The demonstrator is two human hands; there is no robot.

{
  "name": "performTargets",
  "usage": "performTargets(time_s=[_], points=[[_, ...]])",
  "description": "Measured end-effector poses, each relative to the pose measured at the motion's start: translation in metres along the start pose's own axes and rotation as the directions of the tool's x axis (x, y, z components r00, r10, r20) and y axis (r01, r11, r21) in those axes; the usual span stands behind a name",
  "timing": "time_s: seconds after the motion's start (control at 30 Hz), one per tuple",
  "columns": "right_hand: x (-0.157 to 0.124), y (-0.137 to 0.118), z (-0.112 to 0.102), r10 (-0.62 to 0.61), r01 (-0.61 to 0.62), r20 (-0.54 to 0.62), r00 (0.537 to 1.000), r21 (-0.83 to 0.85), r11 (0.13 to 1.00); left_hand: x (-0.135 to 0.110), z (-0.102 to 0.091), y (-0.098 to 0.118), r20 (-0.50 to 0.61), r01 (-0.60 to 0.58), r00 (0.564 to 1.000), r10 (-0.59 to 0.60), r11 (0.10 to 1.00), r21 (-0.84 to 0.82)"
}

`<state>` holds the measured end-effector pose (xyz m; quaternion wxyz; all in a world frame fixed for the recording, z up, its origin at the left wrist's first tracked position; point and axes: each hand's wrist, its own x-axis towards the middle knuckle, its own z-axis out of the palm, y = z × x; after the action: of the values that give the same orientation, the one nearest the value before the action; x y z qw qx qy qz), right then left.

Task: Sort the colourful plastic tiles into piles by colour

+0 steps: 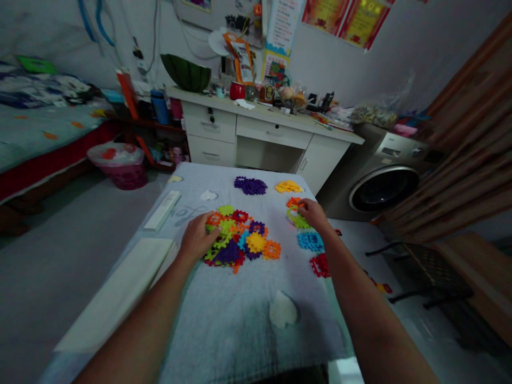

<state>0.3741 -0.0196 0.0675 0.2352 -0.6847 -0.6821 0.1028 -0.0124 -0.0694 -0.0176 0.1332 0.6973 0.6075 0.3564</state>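
Observation:
A mixed heap of coloured plastic interlocking tiles (244, 240) lies in the middle of a towel-covered table (240, 320). My left hand (198, 237) rests on the heap's left side, fingers curled on green and orange tiles. My right hand (314, 213) reaches to the right, fingers pinched at the orange pile (294, 202) above a green pile (298, 220). Sorted piles sit around: purple (250, 185), yellow (288, 186), blue (310, 241), red (320, 265).
A white box (162, 210) and a flat white sheet (120, 290) lie at the table's left. A crumpled white tissue (282, 310) sits near me. Beyond are a cluttered white desk (260, 128), a washing machine (384, 176), a bed (44, 133) and a pink bin (118, 165).

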Motion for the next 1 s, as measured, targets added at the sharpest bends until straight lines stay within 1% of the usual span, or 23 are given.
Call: performTargets(time_s=[0.07,0.13,0.33,0.43,0.5,0.57,0.67,0.73,0.77,0.87,0.93,1.0], points=[[-0.004,0.008,-0.005,0.039,-0.038,0.022,0.999,-0.056,0.998,0.001,0.0,-0.001,-0.001,-0.012,1.0,0.012,1.0,0.004],[-0.007,0.011,-0.006,0.057,-0.053,0.035,0.998,-0.107,0.993,0.001,0.0,-0.001,-0.003,-0.02,1.0,0.02,1.0,0.005],[-0.013,0.006,0.001,0.089,-0.076,0.03,0.996,-0.299,0.951,0.0,0.001,-0.001,-0.005,-0.005,1.0,0.005,1.0,0.007],[-0.018,0.002,0.002,0.105,-0.102,-0.012,0.994,-0.344,0.933,0.0,0.001,0.0,-0.004,0.001,1.0,0.0,1.0,0.013],[-0.022,-0.005,0.003,0.088,-0.098,-0.044,0.995,-0.313,0.945,0.0,0.0,0.001,-0.004,-0.001,1.0,0.001,1.0,0.016],[-0.028,-0.014,0.008,0.042,-0.051,-0.042,0.998,-0.228,0.972,0.0,0.0,0.001,-0.005,-0.004,1.0,0.004,1.0,0.016],[-0.038,-0.035,0.027,-0.095,0.098,0.059,0.994,-0.038,0.995,0.001,-0.001,0.002,-0.005,-0.007,1.0,0.007,1.0,0.012],[-0.046,-0.05,0.045,-0.186,0.178,0.124,0.975,0.072,0.981,0.0,-0.001,0.002,0.0,-0.007,1.0,0.007,1.0,0.015],[-0.049,-0.056,0.054,-0.214,0.2,0.137,0.967,0.106,0.974,0.0,-0.001,0.002,0.001,-0.006,1.0,0.006,1.0,0.018],[-0.057,-0.068,0.076,-0.256,0.233,0.142,0.956,0.156,0.96,-0.001,-0.001,0.002,0.003,0.001,1.0,-0.001,1.0,0.02],[-0.06,-0.07,0.084,-0.27,0.245,0.149,0.951,0.168,0.955,-0.001,-0.001,0.002,0.0,0.001,1.0,-0.001,1.0,0.011],[-0.061,-0.069,0.088,-0.278,0.251,0.148,0.949,0.177,0.952,-0.002,-0.002,0.003,-0.001,-0.002,1.0,0.002,1.0,0.003]])
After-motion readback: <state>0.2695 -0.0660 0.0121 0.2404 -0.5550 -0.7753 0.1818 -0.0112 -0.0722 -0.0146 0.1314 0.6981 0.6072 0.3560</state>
